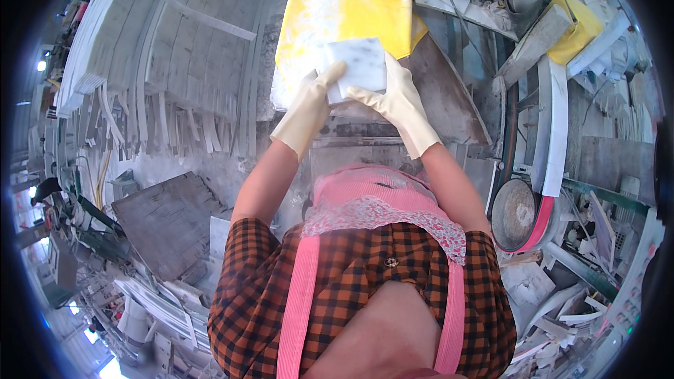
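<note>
Both gloved hands, left hand [309, 109] and right hand [400, 102], grip a white block [359, 67] against the dusty yellow slab [344, 7]. Stacked white stone strips [168, 77] sit left of them, a round basin [518, 214] to their lower right.

No packages, labels, signs or screens showed anywhere in the workshop view; none could be made out.

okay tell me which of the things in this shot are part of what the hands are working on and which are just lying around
In hand:
- left hand, gloved, on the white block
- right hand, gloved, on the same block
- white block
- yellow slab under it

Lying about:
- stacked white curved strips
- round basin with pink rim
- dark board
- yellow cloth
</note>
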`<state>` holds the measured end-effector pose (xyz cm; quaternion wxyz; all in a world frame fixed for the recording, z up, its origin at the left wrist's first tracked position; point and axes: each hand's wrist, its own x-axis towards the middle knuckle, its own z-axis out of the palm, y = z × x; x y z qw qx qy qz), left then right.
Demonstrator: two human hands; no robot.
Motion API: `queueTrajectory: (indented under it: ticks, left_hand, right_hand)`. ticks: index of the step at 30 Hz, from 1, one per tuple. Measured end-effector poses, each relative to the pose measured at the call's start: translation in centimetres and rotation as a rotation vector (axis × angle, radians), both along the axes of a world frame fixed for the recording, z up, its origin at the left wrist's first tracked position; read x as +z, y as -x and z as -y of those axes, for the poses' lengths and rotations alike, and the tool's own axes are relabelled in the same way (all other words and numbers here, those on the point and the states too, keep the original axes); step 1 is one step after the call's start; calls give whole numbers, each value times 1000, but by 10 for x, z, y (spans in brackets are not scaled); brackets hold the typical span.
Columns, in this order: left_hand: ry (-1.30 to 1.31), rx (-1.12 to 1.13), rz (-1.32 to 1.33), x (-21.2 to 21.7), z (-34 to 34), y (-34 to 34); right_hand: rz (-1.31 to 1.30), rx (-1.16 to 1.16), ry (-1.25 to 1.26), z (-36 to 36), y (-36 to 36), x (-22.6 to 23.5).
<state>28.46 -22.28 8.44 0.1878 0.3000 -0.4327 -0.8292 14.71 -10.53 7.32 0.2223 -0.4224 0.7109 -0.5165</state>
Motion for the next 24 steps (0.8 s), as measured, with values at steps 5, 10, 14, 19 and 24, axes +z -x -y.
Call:
queueTrajectory:
  ticks: [5, 10, 14, 19, 24]
  left_hand:
    - [-101, 12, 0, -9, 0, 0]
    - [-29, -1, 34, -10, 4, 0]
    - [-113, -12, -48, -13, 3, -2]
    - [-33, -33, 39, -26, 10, -6]
    - [426, -76, 377, -21, 40, 13]
  right_hand:
    - [98, 155, -164, -10, 23, -2]
    - [333, 201, -97, -22, 33, -9]
    - [-146, 99, -172, -32, 24, 1]
    - [-384, 52, -142, -52, 4, 10]
    - [-458, -152, -106, -126, 22, -15]
